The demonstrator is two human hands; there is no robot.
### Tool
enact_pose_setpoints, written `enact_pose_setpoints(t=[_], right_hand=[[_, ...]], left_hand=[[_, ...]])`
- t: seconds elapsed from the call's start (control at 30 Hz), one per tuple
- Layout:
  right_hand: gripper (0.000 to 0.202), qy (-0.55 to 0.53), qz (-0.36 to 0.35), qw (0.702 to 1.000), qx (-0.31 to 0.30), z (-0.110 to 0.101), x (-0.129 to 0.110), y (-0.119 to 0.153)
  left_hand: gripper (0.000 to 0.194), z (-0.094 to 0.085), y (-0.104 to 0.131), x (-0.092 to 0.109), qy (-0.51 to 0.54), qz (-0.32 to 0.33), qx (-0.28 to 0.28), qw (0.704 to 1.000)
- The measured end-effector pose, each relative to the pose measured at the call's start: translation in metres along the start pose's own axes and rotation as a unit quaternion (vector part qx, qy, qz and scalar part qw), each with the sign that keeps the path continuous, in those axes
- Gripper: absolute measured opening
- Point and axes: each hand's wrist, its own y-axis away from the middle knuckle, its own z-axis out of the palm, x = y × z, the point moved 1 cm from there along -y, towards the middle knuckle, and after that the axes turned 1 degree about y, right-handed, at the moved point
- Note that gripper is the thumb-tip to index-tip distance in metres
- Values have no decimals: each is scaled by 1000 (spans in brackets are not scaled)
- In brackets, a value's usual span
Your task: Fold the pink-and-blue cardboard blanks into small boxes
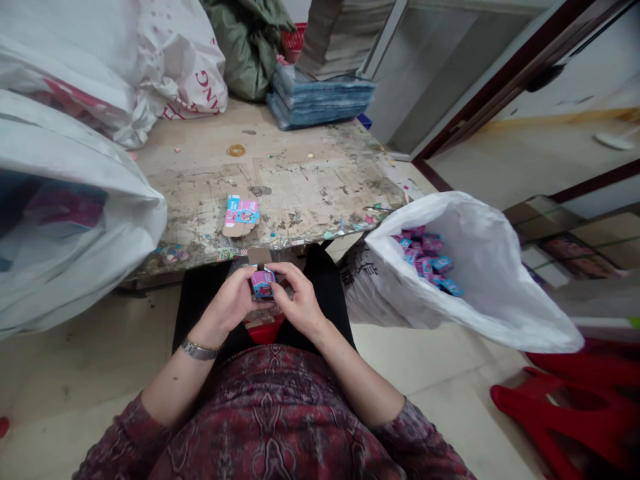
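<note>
A small pink and blue box (263, 284) is held over my lap, near the table's front edge, with a brown cardboard flap standing up at its far end. My left hand (235, 298) grips the box from the left side. On the other side, my right hand (299, 297) has its fingers and thumb pressed on the box's right edge and top. A flattened pink and blue carton (241, 215) lies on the worn table (320, 180), just beyond my hands. To the right, an open white sack (480, 267) holds several small pink and blue boxes (425, 257).
A large white bag (115, 180) with pink and blue contents stands at the left. White and green bags (245, 47) and a blue plastic-wrapped stack (320, 97) sit at the table's back. Red stools (565, 407) stand at the lower right.
</note>
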Motion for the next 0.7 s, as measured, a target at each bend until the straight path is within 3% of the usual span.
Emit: enact_pose_setpoints(t=[0.17, 0.27, 0.47, 0.7], right_hand=[[26, 0, 7, 1000, -23, 0, -2, -1], [16, -4, 22, 1000, -9, -1, -1, -2], [14, -26, 51, 998, 28, 0, 0, -2], [17, -131, 160, 975, 82, 8, 8, 0]], left_hand=[[18, -2, 1, -1, -4, 51, 40, 998], [24, -1, 3, -3, -20, 64, 31, 997], [31, 3, 5, -4, -40, 76, 20, 996], [31, 8, 6, -3, -64, 88, 36, 993]])
